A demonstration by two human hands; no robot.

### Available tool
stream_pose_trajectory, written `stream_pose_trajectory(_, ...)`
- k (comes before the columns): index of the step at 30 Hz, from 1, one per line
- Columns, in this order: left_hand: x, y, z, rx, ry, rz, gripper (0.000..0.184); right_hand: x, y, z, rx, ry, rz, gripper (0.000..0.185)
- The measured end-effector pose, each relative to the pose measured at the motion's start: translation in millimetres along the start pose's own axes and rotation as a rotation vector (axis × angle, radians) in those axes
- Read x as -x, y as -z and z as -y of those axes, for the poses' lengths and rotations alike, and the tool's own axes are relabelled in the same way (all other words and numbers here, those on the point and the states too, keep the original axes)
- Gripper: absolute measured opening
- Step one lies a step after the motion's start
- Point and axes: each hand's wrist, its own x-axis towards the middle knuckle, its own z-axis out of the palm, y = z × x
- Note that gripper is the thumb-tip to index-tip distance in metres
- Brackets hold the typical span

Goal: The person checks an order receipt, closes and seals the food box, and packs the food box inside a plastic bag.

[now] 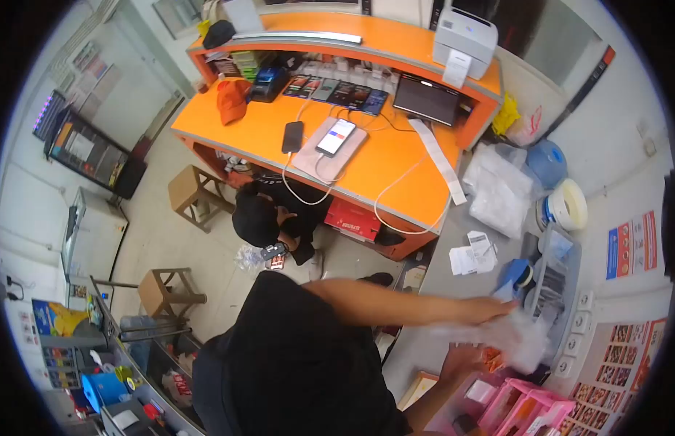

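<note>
My left hand [486, 310] is closed on a clear plastic bag [525, 341], which is blurred by motion above the grey counter. Just below it, my right hand [462, 361] is beside a small orange-red item [491, 357] at the bag's lower edge; its fingers are partly hidden and smeared. Pink trays [515, 407] lie below the hands. A blue tape dispenser [515, 276] and a grey bin [552, 291] stand beyond the bag. White paper slips [474, 254] lie farther up the counter.
A person in black [261, 218] crouches beside the orange desk [261, 134]. Phones, an orange cap [233, 100] and a label printer [464, 40] are on the desk. Wooden stools [195, 196] stand at left. Plastic bags [497, 189] and a white bucket [568, 203] line the right wall.
</note>
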Motion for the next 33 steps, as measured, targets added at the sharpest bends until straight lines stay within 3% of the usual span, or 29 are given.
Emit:
stream_pose_trajectory(2,40.7,13.2,51.3,0.116,0.07,-0.144,0.063,-3.2,-2.5,-5.3,-0.183,0.029,0.106,0.091)
stream_pose_trajectory(4,82.6,18.8,60.6,0.766,0.025,-0.043,0.054,-4.3,17.7,-21.4,-0.242,-0.01,0.09,0.087)
stream_pose_trajectory(7,140.1,32.0,37.8,0.686,0.091,-0.267,0.047,3.9,50.6,-43.9,0.034,-0.193,-0.345,0.076)
stream_pose_trajectory(8,153.0,36.1,34.5,0.68,0.049,-0.303,0.046,6.4,57.7,-50.6,0.131,-0.211,-0.272,0.066)
stream_pose_trajectory(11,179.5,51.3,27.7,0.595,-0.059,-0.365,0.043,14.7,31.5,-53.6,0.189,-0.194,-0.204,0.061)
stream_pose_trajectory(14,182.9,72.8,49.2,0.499,-0.23,-0.324,0.038,30.8,39.7,-56.8,0.025,-0.119,-0.387,0.042)
stream_pose_trajectory(17,195.0,89.3,61.9,0.468,-0.154,-0.416,0.038,45.4,29.2,-49.4,-0.036,-0.104,-0.446,0.058)
stream_pose_trajectory(20,198.9,121.1,105.3,0.507,-0.256,-0.476,0.037,53.6,4.6,-36.1,-0.28,-0.088,-0.187,0.043)
stream_pose_trajectory(22,210.3,137.1,121.0,0.463,-0.216,-0.441,0.035,59.2,-47.4,-18.1,-0.17,-0.109,-0.114,0.04)
stream_pose_trajectory(23,215.2,133.6,124.2,0.395,-0.158,-0.552,0.037,64.0,-62.0,-12.5,-0.112,-0.124,-0.083,0.039)
stream_pose_trajectory(25,225.5,124.3,131.8,0.255,-0.033,-0.769,0.04,67.0,-18.8,-23.2,0.189,-0.272,-0.239,0.038)
stream_pose_trajectory(26,233.8,117.6,131.4,-0.147,0.18,-0.868,0.045,73.9,-0.6,-24.4,0.344,-0.349,-0.321,0.037)
stream_pose_trajectory(28,245.7,101.5,120.0,-0.973,0.589,-0.962,0.055,85.2,-6.2,-24.7,0.872,-0.247,-0.364,0.033)
stream_pose_trajectory(29,244.4,92.5,117.3,-0.998,0.527,-0.935,0.058,83.5,-14.0,-29.8,1.132,-0.188,-0.373,0.032)
stream_pose_trajectory(30,243.3,82.0,116.0,-1.018,0.47,-0.907,0.062,80.7,-30.3,-27.4,1.196,-0.048,-0.237,0.027)
stream_pose_trajectory(31,243.1,72.5,115.0,-1.038,0.415,-0.881,0.065,79.1,-45.1,-26.3,1.311,-0.04,-0.199,0.027)
stream_pose_trajectory(32,241.1,64.8,114.0,-0.98,0.348,-0.634,0.065,77.9,-59.0,-27.1,1.422,-0.032,-0.161,0.026)
stream_pose_trajectory(33,237.8,50.6,107.1,-0.722,0.304,-0.54,0.063,77.4,-69.3,-29.4,1.538,-0.028,-0.12,0.026)
